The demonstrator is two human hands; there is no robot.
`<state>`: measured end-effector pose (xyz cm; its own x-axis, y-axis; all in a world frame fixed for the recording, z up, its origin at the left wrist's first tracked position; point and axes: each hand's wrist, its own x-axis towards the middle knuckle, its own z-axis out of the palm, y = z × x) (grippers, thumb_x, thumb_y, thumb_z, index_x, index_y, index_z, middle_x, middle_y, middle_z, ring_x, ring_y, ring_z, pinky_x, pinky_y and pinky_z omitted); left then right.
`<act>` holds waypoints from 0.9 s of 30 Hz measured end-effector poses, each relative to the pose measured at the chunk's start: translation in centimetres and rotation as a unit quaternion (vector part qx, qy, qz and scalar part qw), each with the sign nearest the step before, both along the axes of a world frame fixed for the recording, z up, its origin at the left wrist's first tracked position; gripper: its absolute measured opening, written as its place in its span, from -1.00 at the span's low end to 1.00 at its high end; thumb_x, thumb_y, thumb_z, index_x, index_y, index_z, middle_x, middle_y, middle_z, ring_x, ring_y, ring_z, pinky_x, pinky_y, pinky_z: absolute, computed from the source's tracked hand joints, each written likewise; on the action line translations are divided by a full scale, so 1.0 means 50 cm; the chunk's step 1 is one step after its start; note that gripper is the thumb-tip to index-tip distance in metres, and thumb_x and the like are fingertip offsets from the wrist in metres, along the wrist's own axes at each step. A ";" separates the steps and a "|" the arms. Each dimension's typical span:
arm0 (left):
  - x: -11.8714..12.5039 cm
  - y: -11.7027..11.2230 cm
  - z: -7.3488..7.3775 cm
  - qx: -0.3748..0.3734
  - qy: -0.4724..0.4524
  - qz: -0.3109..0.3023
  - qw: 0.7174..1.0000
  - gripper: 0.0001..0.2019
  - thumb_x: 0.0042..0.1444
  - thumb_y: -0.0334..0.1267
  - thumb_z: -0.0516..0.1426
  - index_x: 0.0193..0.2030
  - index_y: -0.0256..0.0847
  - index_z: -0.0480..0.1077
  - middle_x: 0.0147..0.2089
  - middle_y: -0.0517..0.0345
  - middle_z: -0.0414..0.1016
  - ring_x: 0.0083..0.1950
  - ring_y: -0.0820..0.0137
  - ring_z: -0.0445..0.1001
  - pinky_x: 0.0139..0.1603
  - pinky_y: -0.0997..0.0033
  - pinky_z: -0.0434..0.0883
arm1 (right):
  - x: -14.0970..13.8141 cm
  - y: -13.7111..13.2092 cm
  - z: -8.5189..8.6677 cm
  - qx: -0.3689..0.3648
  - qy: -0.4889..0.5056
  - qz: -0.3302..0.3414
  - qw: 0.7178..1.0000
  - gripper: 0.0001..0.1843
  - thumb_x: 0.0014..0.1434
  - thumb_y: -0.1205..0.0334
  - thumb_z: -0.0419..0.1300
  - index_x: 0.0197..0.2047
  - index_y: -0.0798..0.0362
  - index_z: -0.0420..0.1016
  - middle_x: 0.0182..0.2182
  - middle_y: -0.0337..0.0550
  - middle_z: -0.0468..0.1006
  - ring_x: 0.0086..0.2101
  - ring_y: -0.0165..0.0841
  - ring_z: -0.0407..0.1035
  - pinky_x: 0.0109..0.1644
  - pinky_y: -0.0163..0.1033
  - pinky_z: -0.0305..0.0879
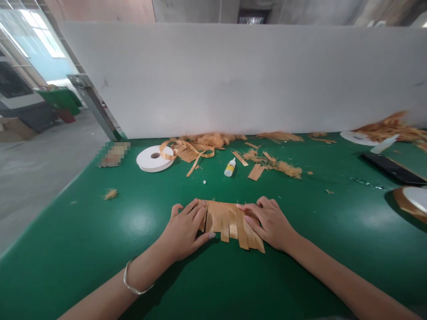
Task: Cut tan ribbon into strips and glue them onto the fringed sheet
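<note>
A fringe of tan ribbon strips, joined along its far edge, lies flat on the green table in front of me. My left hand rests over its left end, fingers stretched onto the far edge and thumb apart near the strips' lower ends. At the right end, my right hand has its thumb and index finger closed on the strips, the other fingers curled. Both hands partly hide the ends of the fringe. Beyond it stands a small dropper bottle with a yellow label, tilted or lying.
A white ribbon spool with loose ribbon lies at back left. Frayed tan fibre and ribbon scraps are scattered behind. To the right are a black phone-like object, a white-tipped bottle and another spool. A white panel borders the table.
</note>
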<state>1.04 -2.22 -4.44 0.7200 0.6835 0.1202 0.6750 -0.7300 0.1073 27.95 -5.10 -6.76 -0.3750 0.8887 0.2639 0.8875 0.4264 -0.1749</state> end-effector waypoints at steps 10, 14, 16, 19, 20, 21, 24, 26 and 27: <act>0.001 0.000 0.002 0.007 0.003 -0.003 1.000 -0.55 0.20 0.10 -0.09 -0.02 -0.24 0.24 0.21 -0.16 0.25 0.26 0.05 0.13 -0.02 0.05 0.17 | 0.021 -0.016 -0.006 0.028 0.003 -0.018 0.999 -0.67 0.29 0.17 -0.10 -0.04 0.06 0.40 -0.44 -0.09 0.39 -0.32 -0.27 0.19 -0.27 -0.19 0.03; 0.002 0.000 0.001 0.009 0.005 -0.005 1.000 -0.55 0.20 0.10 -0.10 -0.02 -0.24 0.24 0.22 -0.17 0.24 0.26 0.05 0.13 -0.01 0.04 0.17 | 0.032 -0.023 -0.009 0.039 -0.005 -0.036 0.999 -0.65 0.29 0.16 -0.10 0.00 0.06 0.40 -0.41 -0.07 0.42 -0.32 -0.27 0.21 -0.28 -0.18 0.05; 0.001 0.001 -0.001 0.009 0.002 -0.006 1.000 -0.55 0.20 0.10 -0.09 -0.01 -0.24 0.24 0.22 -0.17 0.24 0.26 0.04 0.13 -0.01 0.04 0.17 | 0.035 -0.024 -0.009 0.037 -0.005 -0.042 0.998 -0.64 0.29 0.15 -0.10 0.00 0.06 0.40 -0.41 -0.06 0.41 -0.33 -0.26 0.21 -0.28 -0.18 0.07; 0.000 0.001 -0.002 0.008 -0.005 -0.006 1.000 -0.57 0.20 0.08 -0.08 -0.02 -0.23 0.25 0.21 -0.15 0.25 0.26 0.04 0.14 0.01 0.03 0.17 | 0.041 -0.028 -0.008 0.022 0.002 -0.035 0.999 -0.63 0.29 0.14 -0.11 0.02 0.02 0.40 -0.38 -0.04 0.41 -0.29 -0.25 0.22 -0.27 -0.18 0.10; 0.000 0.000 -0.002 0.009 -0.007 -0.006 1.000 -0.57 0.20 0.08 -0.09 -0.02 -0.23 0.25 0.21 -0.15 0.25 0.26 0.05 0.14 0.02 0.03 0.17 | 0.045 -0.030 -0.008 0.021 0.005 -0.037 0.999 -0.63 0.29 0.14 -0.11 0.03 0.01 0.40 -0.36 -0.04 0.41 -0.28 -0.24 0.23 -0.26 -0.17 0.11; -0.001 0.000 -0.002 0.009 -0.007 -0.006 1.000 -0.57 0.20 0.08 -0.09 -0.02 -0.23 0.26 0.21 -0.16 0.25 0.26 0.05 0.14 0.03 0.04 0.17 | 0.050 -0.033 -0.010 0.022 0.009 -0.045 0.999 -0.63 0.29 0.13 -0.11 0.03 -0.01 0.40 -0.34 -0.04 0.40 -0.27 -0.24 0.24 -0.25 -0.17 0.12; -0.001 -0.001 0.000 0.008 -0.006 -0.004 1.000 -0.57 0.21 0.07 -0.10 0.00 -0.22 0.25 0.22 -0.17 0.23 0.26 0.06 0.13 0.04 0.04 0.17 | 0.072 -0.047 -0.017 0.037 0.031 -0.084 0.995 -0.62 0.28 0.11 -0.10 0.04 -0.03 0.40 -0.33 -0.03 0.37 -0.26 -0.23 0.26 -0.24 -0.15 0.15; -0.001 -0.002 0.001 0.004 -0.008 -0.005 1.000 -0.58 0.22 0.06 -0.10 0.00 -0.22 0.25 0.22 -0.15 0.24 0.27 0.06 0.12 0.04 0.03 0.16 | 0.088 -0.059 -0.023 0.045 0.054 -0.107 0.992 -0.62 0.27 0.10 -0.09 0.05 -0.05 0.40 -0.31 -0.04 0.37 -0.24 -0.22 0.27 -0.22 -0.13 0.16; -0.002 -0.002 0.001 0.002 -0.010 -0.005 1.000 -0.60 0.22 0.05 -0.10 -0.01 -0.21 0.24 0.22 -0.15 0.24 0.27 0.06 0.12 0.04 0.03 0.16 | 0.094 -0.063 -0.024 0.046 0.069 -0.116 0.990 -0.62 0.27 0.10 -0.08 0.05 -0.05 0.40 -0.30 -0.04 0.37 -0.23 -0.22 0.27 -0.20 -0.12 0.17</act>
<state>0.96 -2.31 -4.37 0.7244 0.6757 0.1369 0.6652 -0.7372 0.1186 32.67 -8.26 -7.95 -0.1175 0.9166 0.3823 0.9339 0.2329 -0.2714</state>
